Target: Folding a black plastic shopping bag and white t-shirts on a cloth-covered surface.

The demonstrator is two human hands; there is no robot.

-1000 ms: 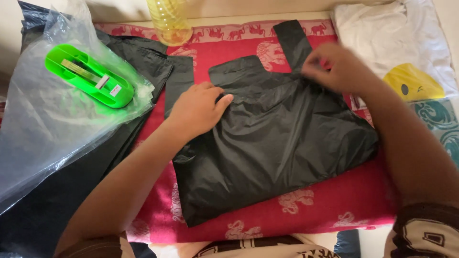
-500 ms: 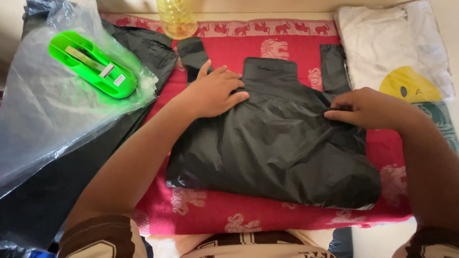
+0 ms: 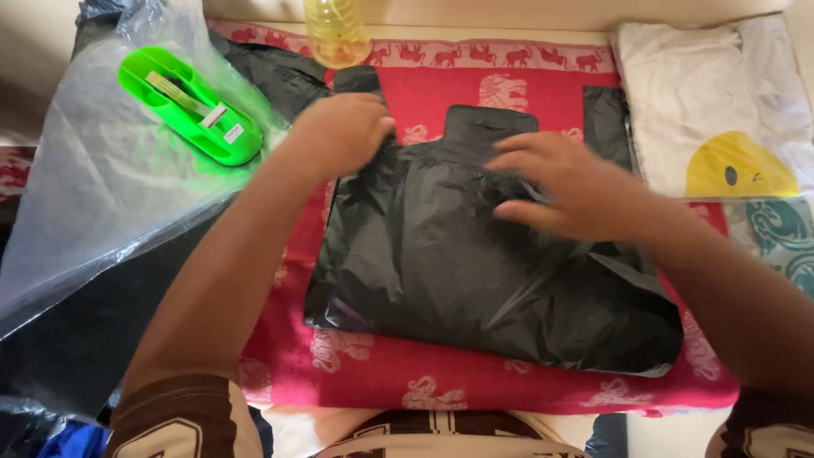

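A black plastic carrier bag [image 3: 441, 271] lies flat on a red cloth with an elephant print [image 3: 475, 390]; its handles point away from me. My left hand [image 3: 339, 131] is curled on the bag's upper left corner, by the left handle. My right hand [image 3: 560, 182] rests on the bag's upper middle with its fingers spread and slightly blurred. The right handle [image 3: 606, 119] lies free on the cloth.
A green tape dispenser [image 3: 191, 106] sits on a clear plastic sheet [image 3: 93, 203] at the left, over more black bags [image 3: 271, 76]. A yellowish bottle [image 3: 337, 34] stands at the far edge. A folded white shirt with a yellow face [image 3: 712, 102] lies at the right.
My right hand has moved left from the bag's right edge onto its middle. My left hand has shifted up and left and curled at the bag's corner.
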